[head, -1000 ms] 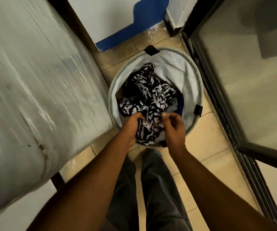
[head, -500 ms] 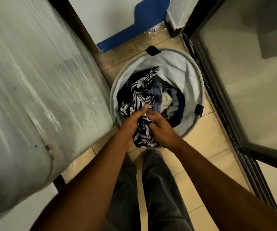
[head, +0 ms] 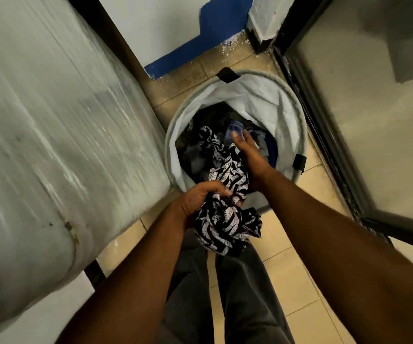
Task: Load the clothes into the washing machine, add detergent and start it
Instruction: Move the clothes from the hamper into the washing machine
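A round grey laundry basket [head: 292, 115] stands on the tiled floor in front of me, with dark and blue clothes [head: 266, 145] inside. My left hand [head: 200, 197] grips a black-and-white patterned garment [head: 225, 219] bunched at the basket's near rim. One end of the garment trails back into the basket. My right hand [head: 247, 152] reaches deep into the basket beside the garment, fingers extended onto a pale blue cloth [head: 234, 129]; whether it grasps anything is hidden.
A large white plastic-wrapped appliance [head: 51, 145] fills the left side, close to the basket. A dark-framed glass door [head: 374, 120] runs along the right. A white and blue wall [head: 200, 28] closes the narrow space behind the basket. My legs [head: 225, 294] stand on beige tiles.
My left hand has pulled the patterned garment up and toward me, out over the basket's near rim. My right hand let go of it and moved farther into the basket.
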